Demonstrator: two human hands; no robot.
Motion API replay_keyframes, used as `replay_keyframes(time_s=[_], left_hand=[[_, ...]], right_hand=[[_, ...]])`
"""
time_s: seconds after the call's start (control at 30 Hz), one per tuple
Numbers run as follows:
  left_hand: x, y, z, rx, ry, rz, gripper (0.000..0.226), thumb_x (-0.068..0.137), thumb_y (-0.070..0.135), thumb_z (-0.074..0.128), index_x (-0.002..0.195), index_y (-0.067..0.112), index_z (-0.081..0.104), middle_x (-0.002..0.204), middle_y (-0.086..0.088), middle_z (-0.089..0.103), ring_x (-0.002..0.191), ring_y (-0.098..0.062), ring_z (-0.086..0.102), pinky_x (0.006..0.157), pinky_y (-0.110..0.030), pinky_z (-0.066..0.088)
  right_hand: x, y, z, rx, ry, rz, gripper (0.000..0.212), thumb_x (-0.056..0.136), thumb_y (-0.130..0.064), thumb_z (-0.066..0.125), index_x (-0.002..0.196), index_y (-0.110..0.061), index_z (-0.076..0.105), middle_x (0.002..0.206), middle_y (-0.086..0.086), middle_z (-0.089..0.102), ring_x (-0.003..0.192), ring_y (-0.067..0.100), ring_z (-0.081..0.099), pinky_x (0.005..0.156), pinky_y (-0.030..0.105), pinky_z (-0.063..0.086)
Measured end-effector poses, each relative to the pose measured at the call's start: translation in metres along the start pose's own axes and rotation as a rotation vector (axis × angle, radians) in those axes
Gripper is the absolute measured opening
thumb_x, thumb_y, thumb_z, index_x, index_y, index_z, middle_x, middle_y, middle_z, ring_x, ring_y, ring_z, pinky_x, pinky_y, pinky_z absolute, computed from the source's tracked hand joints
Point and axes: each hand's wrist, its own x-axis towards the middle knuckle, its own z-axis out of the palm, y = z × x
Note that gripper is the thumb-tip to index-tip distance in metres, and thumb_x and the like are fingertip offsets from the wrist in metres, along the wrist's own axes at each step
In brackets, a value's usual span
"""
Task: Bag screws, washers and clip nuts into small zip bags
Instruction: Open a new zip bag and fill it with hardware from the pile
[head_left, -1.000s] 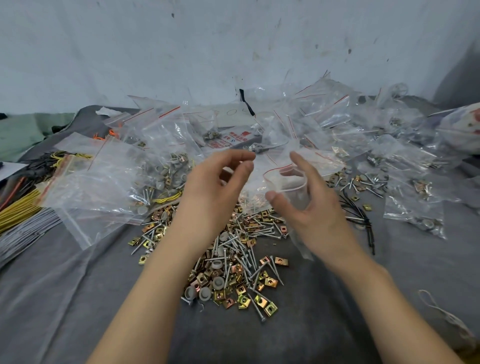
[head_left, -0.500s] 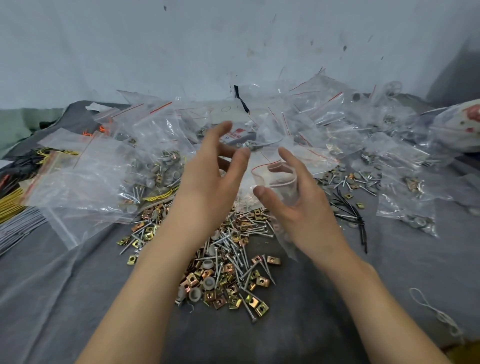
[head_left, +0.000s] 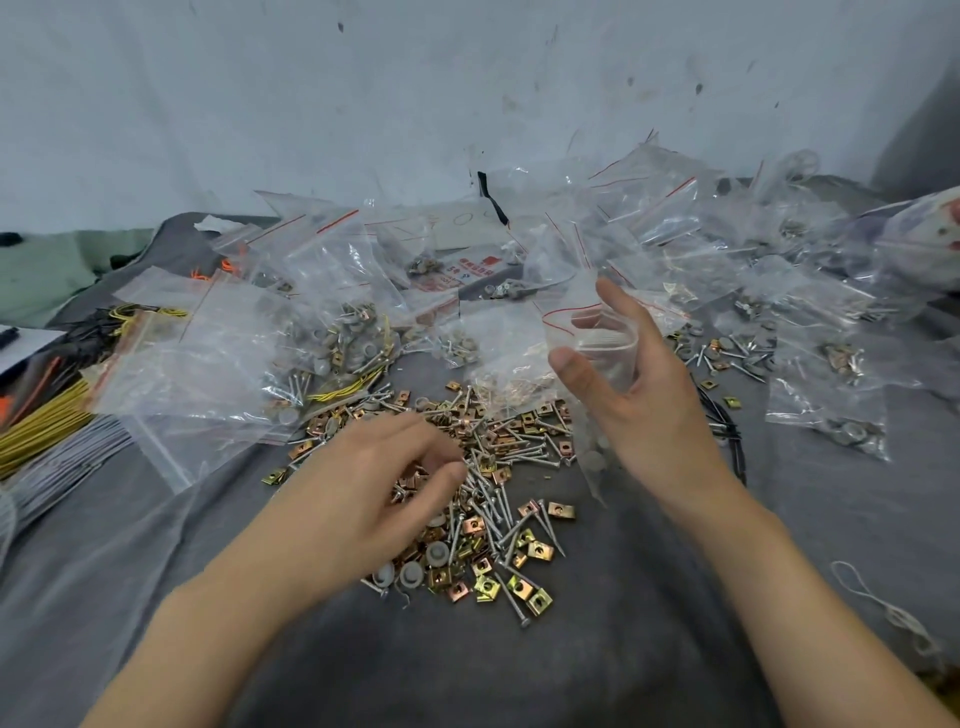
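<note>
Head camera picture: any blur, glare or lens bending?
Head view: light soft and even, shadows faint; left hand looks slightly smeared over the hardware pile; clear zip bag in the right hand shows mild sheen; wide-angle bowing toward the edges.

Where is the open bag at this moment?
Head view, right of centre: the right hand holds the bag, mouth open, above the right edge of the pile.

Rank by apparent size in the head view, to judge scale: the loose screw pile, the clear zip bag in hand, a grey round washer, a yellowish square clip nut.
1. Loose pile of screws and clip nuts
2. Clear plastic zip bag
3. Grey round washer, yellowish square clip nut: alike, unranked
</note>
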Motion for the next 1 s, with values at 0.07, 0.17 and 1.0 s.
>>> replay_keyframes(time_s=[0.07,0.17,1.0], left_hand=[[-0.009,-0.006,-0.004,0.028,-0.017,-0.032,0.029,0.099,0.047,0.041,0.104,0.031,0.065,0.092,0.019,0.059,0.09,-0.001,0.056,0.084,-0.03,0.047],[-0.012,-0.007,-0.005,0.061,-0.125,-0.026,0.03,0.099,0.048,0.044,0.109,0.033,0.067,0.095,0.023,0.056,0.092,0.0,0.054,0.088,-0.033,0.047],[-0.009,-0.008,0.006,0.081,-0.246,-0.023,0.014,0.092,0.033,0.058,0.09,0.037,0.044,0.089,0.019,0.05,0.086,0.0,0.046,0.078,-0.017,0.038]], right_hand=[[0.001,0.0,-0.001,-0.014,-0.008,0.003,0.079,0.08,-0.077,0.062,0.149,-0.049,0.034,0.149,-0.018,0.049,0.138,-0.003,0.04,0.101,0.003,0.028],[0.003,-0.002,0.0,-0.023,0.0,0.006,0.079,0.081,-0.072,0.062,0.15,-0.048,0.033,0.15,-0.017,0.047,0.138,-0.001,0.039,0.103,0.005,0.03],[0.001,0.002,0.006,-0.095,-0.029,-0.031,0.082,0.08,-0.075,0.059,0.152,-0.046,0.031,0.147,-0.026,0.046,0.127,-0.024,0.034,0.089,-0.01,0.021]])
